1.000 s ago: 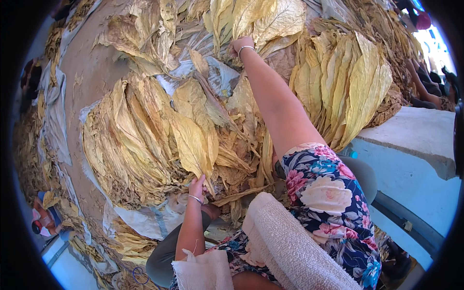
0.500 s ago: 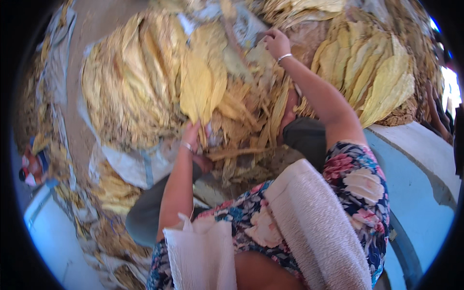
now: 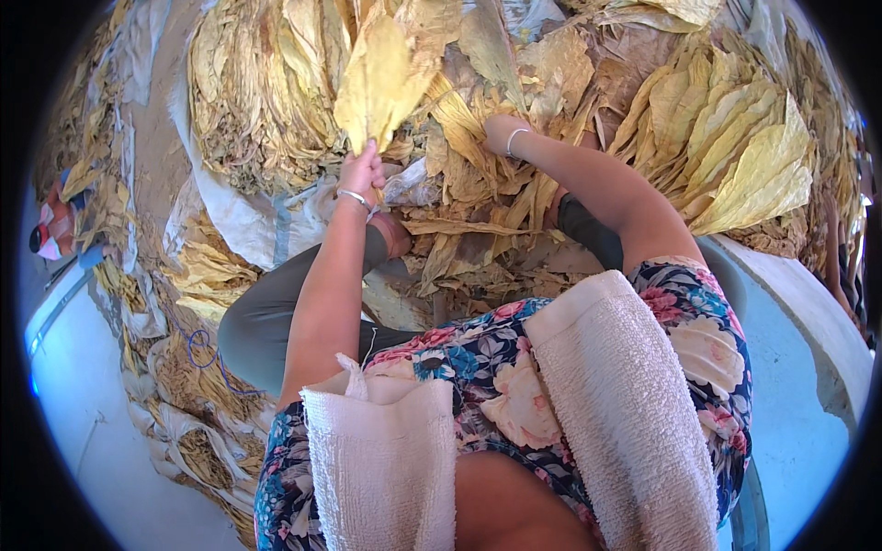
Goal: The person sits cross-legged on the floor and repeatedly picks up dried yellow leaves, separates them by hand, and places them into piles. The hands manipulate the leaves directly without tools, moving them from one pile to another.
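My left hand (image 3: 363, 170) is closed on the stem of a broad yellow dried leaf (image 3: 381, 78), held upright in the upper middle of the head view, just in front of a thick bundle of crinkled leaves (image 3: 248, 87). My right hand (image 3: 502, 135) is bent over the loose brown and yellow leaves (image 3: 459, 129) in the middle, its fingers mostly hidden. A fanned stack of yellow leaves (image 3: 707, 147) lies to the right of it.
My bent legs frame leaf scraps below my hands. Pale sheeting (image 3: 234, 225) runs under the left bundle. A pale blue ledge (image 3: 790, 321) stands at my right, another blue surface at lower left with a blue cord (image 3: 202, 344) nearby. Another person (image 3: 55, 225) is at the far left.
My right arm has drawn back from the far leaves to the middle pile. My left hand still holds a leaf. The view has shifted, showing more of my lap.
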A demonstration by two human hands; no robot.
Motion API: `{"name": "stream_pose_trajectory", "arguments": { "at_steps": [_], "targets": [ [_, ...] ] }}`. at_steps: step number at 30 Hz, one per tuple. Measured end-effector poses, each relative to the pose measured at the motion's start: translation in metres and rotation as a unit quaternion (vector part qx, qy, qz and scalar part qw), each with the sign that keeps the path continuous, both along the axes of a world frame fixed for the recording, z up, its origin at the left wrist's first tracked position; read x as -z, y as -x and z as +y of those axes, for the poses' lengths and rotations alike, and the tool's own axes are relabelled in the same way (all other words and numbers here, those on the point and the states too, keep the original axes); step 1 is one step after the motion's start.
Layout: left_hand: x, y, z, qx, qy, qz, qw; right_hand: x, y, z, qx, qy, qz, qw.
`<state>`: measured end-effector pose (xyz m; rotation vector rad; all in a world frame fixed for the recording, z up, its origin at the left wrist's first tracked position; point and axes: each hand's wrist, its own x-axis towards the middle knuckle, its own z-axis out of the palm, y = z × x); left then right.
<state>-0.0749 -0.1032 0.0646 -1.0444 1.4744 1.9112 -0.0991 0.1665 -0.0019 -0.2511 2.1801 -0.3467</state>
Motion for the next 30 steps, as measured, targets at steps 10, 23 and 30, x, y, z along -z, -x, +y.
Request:
{"name": "stream_pose_trajectory", "arguments": {
  "at_steps": [10, 23, 30],
  "targets": [
    [-0.043, 0.012, -0.023, -0.103, -0.233, 0.168, 0.952, -0.036, 0.006, -0.012, 0.498, 0.418, -0.135, 0.747],
    [-0.009, -0.068, -0.003, 0.092, -0.008, -0.086, 0.992, -0.044, -0.063, -0.107, 0.458, 0.352, -0.262, 0.773],
    [0.017, -0.082, -0.024, 0.331, 0.246, 0.012, 0.911, -0.063, -0.078, -0.129, 0.44, 0.344, -0.276, 0.782]
  ]
}}
